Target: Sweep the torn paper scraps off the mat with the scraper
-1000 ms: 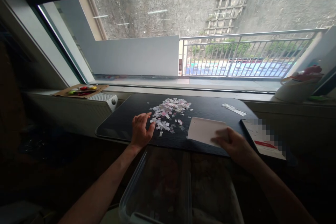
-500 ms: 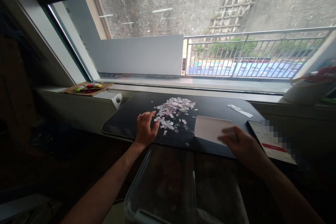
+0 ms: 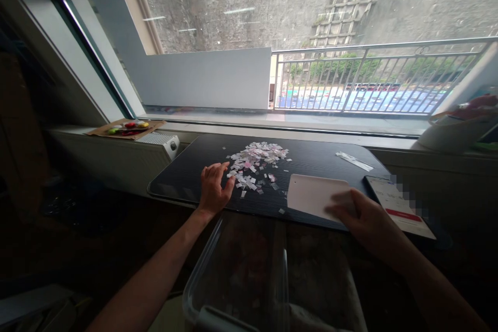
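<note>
A heap of small white and pinkish paper-like pieces [image 3: 260, 154] lies on the dark tabletop [image 3: 319, 155], with several loose bits along its near side. At the heap's left edge is my left hand [image 3: 215, 187], its fingers spread and slightly curled, holding nothing. My right hand [image 3: 360, 212] grips the right end of a pale flat scraper [image 3: 311, 194] with a small hole in one corner. The scraper is tilted low over the table's near edge, right of the heap; whether it touches the surface I cannot tell. One loose bit lies just left of its lower corner.
Clear plastic bins [image 3: 237, 270] stand below the table's near edge. White strips [image 3: 354, 161] and a tablet-like screen [image 3: 400, 207] lie on the right. Left of the table is a radiator [image 3: 155, 140] with a cardboard sheet [image 3: 101, 130] on top. A window runs behind.
My right hand and the scraper have shifted slightly toward me and to the right. The loose bit by the scraper's corner sits a little farther right. My left hand stays by the heap.
</note>
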{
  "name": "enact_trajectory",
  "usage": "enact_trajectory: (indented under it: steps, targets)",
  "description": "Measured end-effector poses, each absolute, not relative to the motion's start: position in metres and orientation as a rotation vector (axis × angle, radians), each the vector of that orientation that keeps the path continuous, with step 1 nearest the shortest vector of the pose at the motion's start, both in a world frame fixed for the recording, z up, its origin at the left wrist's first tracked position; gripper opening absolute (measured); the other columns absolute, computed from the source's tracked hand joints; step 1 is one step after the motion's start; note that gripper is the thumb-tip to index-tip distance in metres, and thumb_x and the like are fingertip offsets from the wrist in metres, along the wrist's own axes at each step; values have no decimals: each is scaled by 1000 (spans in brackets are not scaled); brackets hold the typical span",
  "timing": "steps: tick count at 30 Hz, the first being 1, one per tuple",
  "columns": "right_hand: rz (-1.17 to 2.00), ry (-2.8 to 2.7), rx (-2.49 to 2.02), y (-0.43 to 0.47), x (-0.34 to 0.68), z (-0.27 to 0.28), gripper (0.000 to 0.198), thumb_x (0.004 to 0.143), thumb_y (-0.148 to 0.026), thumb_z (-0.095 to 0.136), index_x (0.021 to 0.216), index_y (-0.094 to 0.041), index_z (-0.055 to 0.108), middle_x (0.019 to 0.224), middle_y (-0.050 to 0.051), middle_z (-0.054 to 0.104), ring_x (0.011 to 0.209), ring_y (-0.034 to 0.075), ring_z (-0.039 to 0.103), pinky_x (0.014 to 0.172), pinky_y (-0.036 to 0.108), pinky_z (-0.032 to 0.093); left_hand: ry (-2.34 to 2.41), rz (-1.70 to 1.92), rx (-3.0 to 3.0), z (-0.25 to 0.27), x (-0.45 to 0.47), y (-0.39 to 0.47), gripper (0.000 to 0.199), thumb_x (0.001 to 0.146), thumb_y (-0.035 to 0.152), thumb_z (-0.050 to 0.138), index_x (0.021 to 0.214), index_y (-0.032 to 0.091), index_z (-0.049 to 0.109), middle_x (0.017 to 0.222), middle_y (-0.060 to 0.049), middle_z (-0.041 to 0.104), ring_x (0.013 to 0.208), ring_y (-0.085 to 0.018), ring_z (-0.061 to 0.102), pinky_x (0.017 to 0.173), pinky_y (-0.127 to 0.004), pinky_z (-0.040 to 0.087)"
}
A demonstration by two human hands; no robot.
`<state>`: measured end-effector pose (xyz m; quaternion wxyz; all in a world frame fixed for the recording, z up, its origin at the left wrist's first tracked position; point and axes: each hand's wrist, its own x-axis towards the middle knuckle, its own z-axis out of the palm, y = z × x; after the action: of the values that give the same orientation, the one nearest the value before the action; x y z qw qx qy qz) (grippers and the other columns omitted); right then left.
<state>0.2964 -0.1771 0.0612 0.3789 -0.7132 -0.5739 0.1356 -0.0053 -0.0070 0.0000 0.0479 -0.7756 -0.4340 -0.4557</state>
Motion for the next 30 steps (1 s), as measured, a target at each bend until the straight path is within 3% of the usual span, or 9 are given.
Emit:
enact_trajectory:
  steps: [6,11,15,21,26,30]
  targets:
    - [91,-1359,-1885,-170,299,50,23,77,-42,58,90,-24,61,77,5,73,70,25,69,62,34,50,-1331,-1383,-2364,0,-5,-7,35,88,35,47,118,19,56,102,-9,65,110,-27,54,105,-49,32]
    - [287,-1441,-1817,-164,298,39,24,79,-43,58,93,-23,61,80,5,74,72,24,70,65,34,52,-1321,-1395,-2359,0,-5,-7,35,88,34,48,118,18,56,101,-10,65,108,-27,54,104,-49,33]
    - [194,-1356,-1825,-158,298,34,27,78,-46,59,92,-23,61,83,7,75,76,26,71,68,37,52,-1306,-1405,-2359,0,-5,-7,35,88,34,48,118,17,56,102,-10,65,109,-27,54,104,-49,33]
    - [341,-1442,-1729,-163,292,30,25,79,-44,59,91,-23,62,84,7,76,76,25,71,66,35,54,-1335,-1394,-2356,1,-5,-8,35,88,35,47,118,19,56,101,-10,65,109,-27,55,105,-49,33]
    - [185,-1326,-1831,-198,284,23,26,78,-48,61,91,-25,61,81,7,75,72,26,70,63,35,54,-1337,-1386,-2364,1,-4,-8,35,88,34,47,118,18,56,101,-10,65,110,-27,54,106,-49,31]
    - [282,-1345,-1770,-201,267,11,22,83,-45,55,92,-26,59,82,6,75,72,25,71,63,34,54,-1366,-1381,-2373,1,-3,-9,35,88,33,48,119,18,55,102,-9,65,111,-27,55,107,-49,29]
